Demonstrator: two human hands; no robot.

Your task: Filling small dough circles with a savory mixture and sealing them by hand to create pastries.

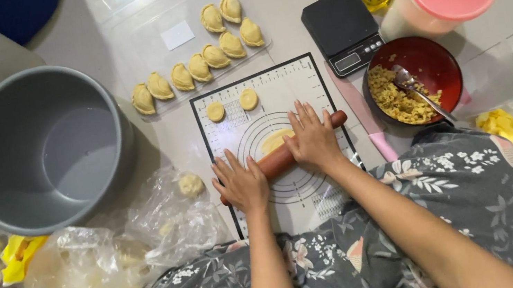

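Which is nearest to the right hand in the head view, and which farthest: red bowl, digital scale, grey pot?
From the right hand:
1. Digital scale, up and to its right.
2. Red bowl of filling, to its right; close to the scale's distance, hard to separate.
3. Grey pot, far left.

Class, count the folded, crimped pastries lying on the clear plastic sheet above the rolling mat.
8 folded pastries: five in a slanting row along the sheet's near edge, three clustered above them at the right end. None appears hidden.

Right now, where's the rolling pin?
In the head view, the rolling pin lies slanted across the baking mat, under the left hand and right hand, on a dough disc, left of the red bowl.
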